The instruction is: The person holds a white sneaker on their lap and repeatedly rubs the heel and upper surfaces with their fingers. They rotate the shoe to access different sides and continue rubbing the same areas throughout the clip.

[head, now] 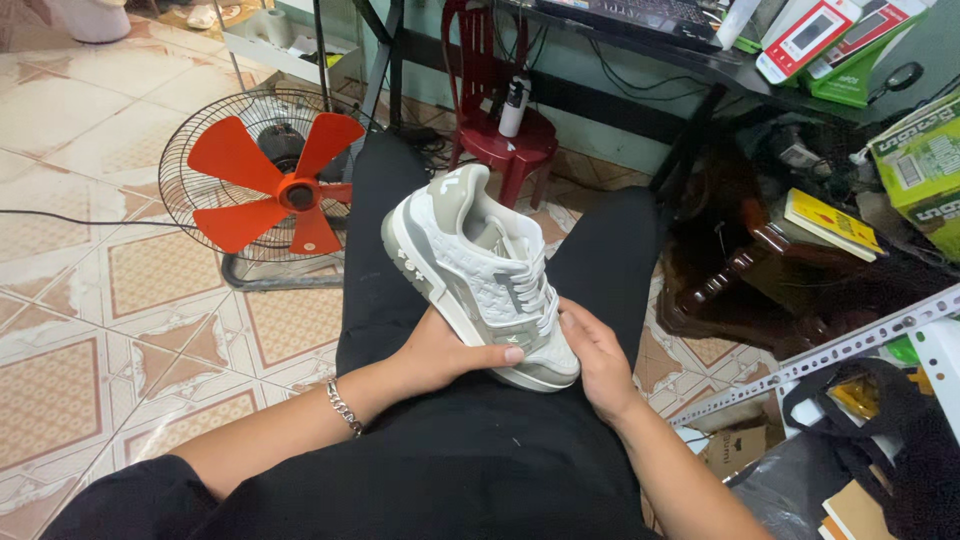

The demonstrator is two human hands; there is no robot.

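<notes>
Sneaker (480, 270) sits over the lap, toe toward the person. Left hand (450, 352) grips its side by the sole; right hand (598, 358) cups the toe. Best to keep both holds firm and turn it slowly.

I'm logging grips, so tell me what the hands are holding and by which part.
Both hands hold one white and grey sneaker by its toe end: the left hand under the sole, the right hand against the toe's side.
</notes>
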